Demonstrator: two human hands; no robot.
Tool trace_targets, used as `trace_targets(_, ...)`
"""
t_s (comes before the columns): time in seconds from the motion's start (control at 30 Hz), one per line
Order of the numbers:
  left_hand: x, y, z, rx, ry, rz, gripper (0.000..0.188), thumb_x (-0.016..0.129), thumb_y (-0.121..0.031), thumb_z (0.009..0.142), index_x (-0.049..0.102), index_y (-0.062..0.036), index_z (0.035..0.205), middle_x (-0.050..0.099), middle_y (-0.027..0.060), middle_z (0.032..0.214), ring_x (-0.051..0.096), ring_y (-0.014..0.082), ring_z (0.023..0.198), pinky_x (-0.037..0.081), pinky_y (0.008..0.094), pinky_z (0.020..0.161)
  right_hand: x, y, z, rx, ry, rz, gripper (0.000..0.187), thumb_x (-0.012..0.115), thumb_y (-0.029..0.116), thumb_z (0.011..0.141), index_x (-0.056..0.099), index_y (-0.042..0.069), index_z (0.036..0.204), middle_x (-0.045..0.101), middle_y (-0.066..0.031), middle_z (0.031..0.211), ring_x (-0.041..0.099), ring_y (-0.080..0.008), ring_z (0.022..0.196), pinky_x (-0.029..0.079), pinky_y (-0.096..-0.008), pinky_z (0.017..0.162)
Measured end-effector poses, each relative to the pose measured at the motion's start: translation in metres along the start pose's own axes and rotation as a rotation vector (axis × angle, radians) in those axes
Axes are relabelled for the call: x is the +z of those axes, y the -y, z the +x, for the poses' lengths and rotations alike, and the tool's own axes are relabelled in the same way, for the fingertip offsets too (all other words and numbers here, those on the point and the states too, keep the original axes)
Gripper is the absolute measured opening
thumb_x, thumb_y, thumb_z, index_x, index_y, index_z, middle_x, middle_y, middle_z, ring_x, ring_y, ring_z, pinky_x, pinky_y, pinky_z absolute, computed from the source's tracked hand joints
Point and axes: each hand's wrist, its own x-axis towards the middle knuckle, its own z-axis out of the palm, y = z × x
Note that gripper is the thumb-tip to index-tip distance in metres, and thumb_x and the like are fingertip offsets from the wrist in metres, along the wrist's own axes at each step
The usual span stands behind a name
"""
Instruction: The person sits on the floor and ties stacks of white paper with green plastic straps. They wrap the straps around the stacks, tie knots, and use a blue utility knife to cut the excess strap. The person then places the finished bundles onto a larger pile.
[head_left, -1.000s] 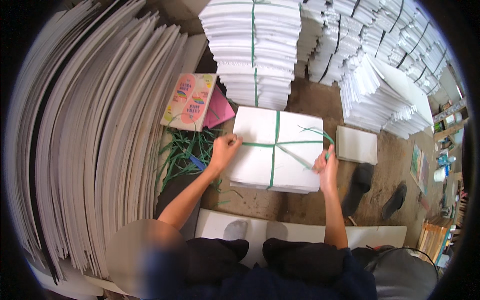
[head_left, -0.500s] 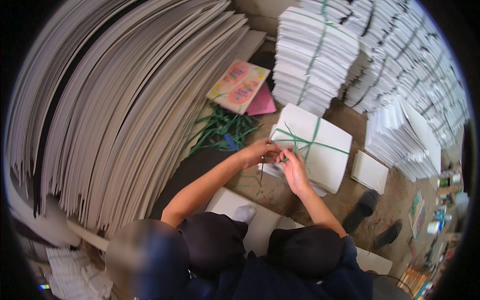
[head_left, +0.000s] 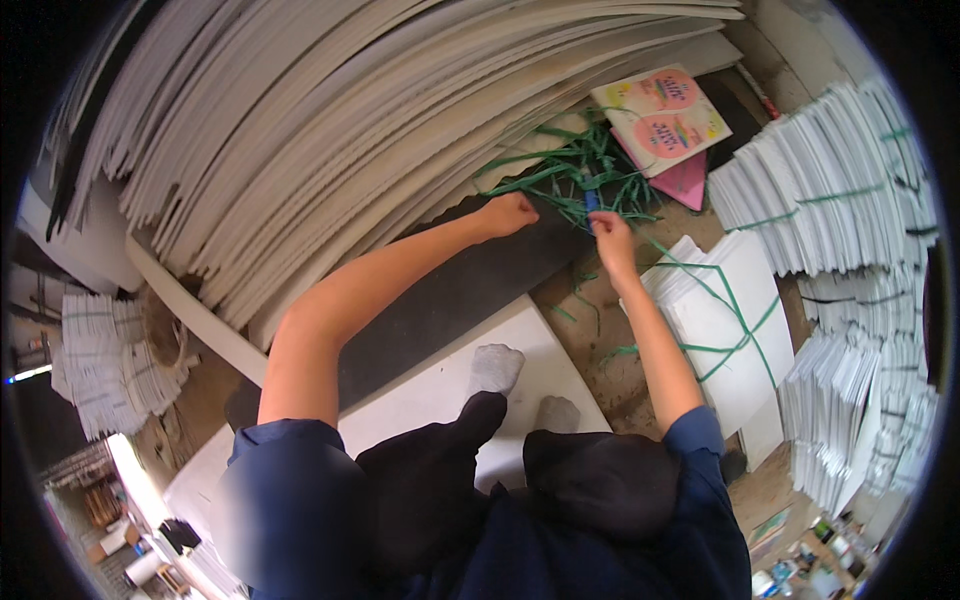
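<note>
My right hand (head_left: 614,243) has its fingers closed at the near end of a slim blue object (head_left: 592,203), whose exact kind I cannot make out. That object lies by a tangled heap of green plastic straps (head_left: 600,165). To the left, over a black sheet (head_left: 460,280), my left hand (head_left: 508,215) is closed, fingers curled in; whether anything is inside is hidden. A stack of white sheets (head_left: 715,300), wrapped crosswise with green strap, sits on the floor right of my right forearm.
Tall rows of large pale boards (head_left: 330,120) line the left and far side. A printed pink-and-yellow cover (head_left: 660,120) lies beside a pink piece (head_left: 685,183). Bundled white stacks (head_left: 815,195) stand at right. My feet rest on a white board (head_left: 540,350).
My view has turned left. Both hands have left the strap on the white stack; my right hand now reaches the blue object, and my left hand is over the black sheet.
</note>
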Motion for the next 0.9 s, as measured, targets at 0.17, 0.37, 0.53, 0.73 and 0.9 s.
trace_targets(0.17,0.023,0.012,0.006,0.197,-0.143,-0.075,0.025,0.056,-0.024,0.081,0.055,-0.0023,0.093,0.058,0.0118,0.087,0.057,0.0198,0.082,0.044,0.0320,0.073,0.036,-0.015,0.020,-0.125,-0.216,-0.550,0.033,0.056,0.002,0.073,0.046,-0.001,0.105,0.047,-0.0185,0.102,0.047,-0.0332,0.098,0.038,-0.0400,0.084)
trace_targets(0.37,0.019,0.030,0.015,0.184,-0.139,-0.130,0.020,0.055,-0.017,0.082,0.053,-0.0019,0.094,0.058,0.0113,0.090,0.057,0.0199,0.085,0.044,0.0315,0.076,0.047,-0.003,0.030,-0.084,-0.229,-0.665,0.045,0.054,-0.001,0.073,0.036,-0.005,0.114,0.041,-0.0243,0.105,0.043,-0.0407,0.100,0.037,-0.0441,0.084)
trace_targets(0.53,0.034,-0.001,0.066,0.166,-0.261,-0.396,0.027,0.054,-0.014,0.082,0.046,-0.0014,0.105,0.055,0.0102,0.097,0.055,0.0187,0.086,0.043,0.0299,0.077,0.026,0.013,0.020,0.057,-0.143,-0.349,0.041,0.048,0.000,0.076,0.035,-0.006,0.114,0.044,-0.0281,0.104,0.045,-0.0418,0.099,0.037,-0.0442,0.082)
trace_targets(0.73,0.043,-0.039,0.098,0.211,-0.367,-0.471,0.029,0.049,-0.016,0.086,0.042,-0.0024,0.110,0.047,0.0105,0.112,0.047,0.0200,0.102,0.037,0.0302,0.086,-0.028,0.056,-0.014,0.497,0.065,0.412,0.033,0.043,0.009,0.082,0.038,-0.002,0.113,0.049,-0.0101,0.078,0.051,-0.0140,0.054,0.039,-0.0256,0.045)
trace_targets(0.9,0.027,-0.089,0.087,0.239,-0.304,-0.658,0.024,0.044,-0.016,0.088,0.043,-0.0062,0.109,0.047,0.0052,0.107,0.045,0.0149,0.099,0.038,0.0298,0.083,-0.087,0.087,-0.062,0.483,0.173,0.730,0.025,0.045,0.013,0.085,0.042,0.003,0.107,0.044,-0.0028,0.076,0.045,-0.0097,0.054,0.034,-0.0213,0.041)
